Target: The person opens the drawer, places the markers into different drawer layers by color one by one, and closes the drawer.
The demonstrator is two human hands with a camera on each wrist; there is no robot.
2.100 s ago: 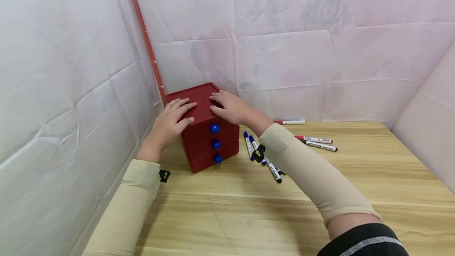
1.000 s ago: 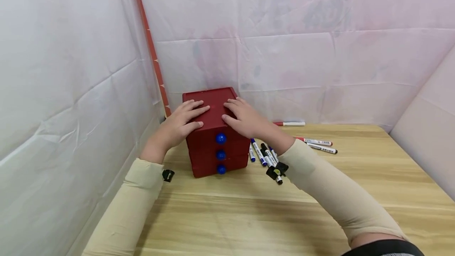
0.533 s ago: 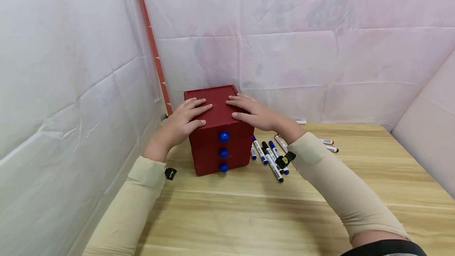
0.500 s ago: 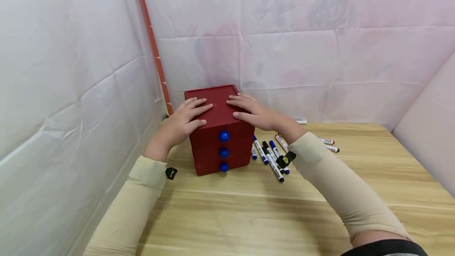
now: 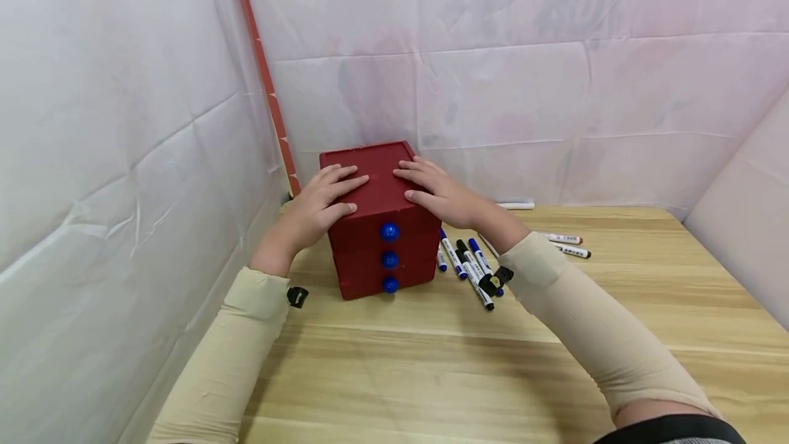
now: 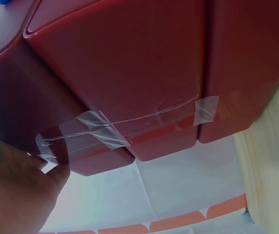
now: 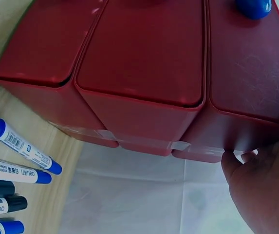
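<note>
A red three-drawer box [image 5: 379, 190] with blue knobs [image 5: 389, 231] stands on the wooden table [image 5: 431, 375] near the left wall, its front towards me. My left hand [image 5: 317, 204] lies on the left part of its top, fingers straight, thumb at the front edge. My right hand [image 5: 440, 194] lies flat on the right part of the top. The left wrist view shows the box's side [image 6: 144, 63] with clear tape [image 6: 100, 131] across it and my thumb [image 6: 27, 195] against it. In the right wrist view my right hand [image 7: 261, 185] touches the box [image 7: 144, 73].
Several blue and black markers [image 5: 468, 266] lie just right of the box, under my right wrist. More markers [image 5: 564, 242] lie farther right, and one [image 5: 516, 205] lies by the back wall. White sheeting walls close in left and behind, with a red strip [image 5: 265, 81] in the corner.
The box has slid out from the corner to the right and turned its front towards me, both hands staying on its top. Over the last half second it hardly moved.
</note>
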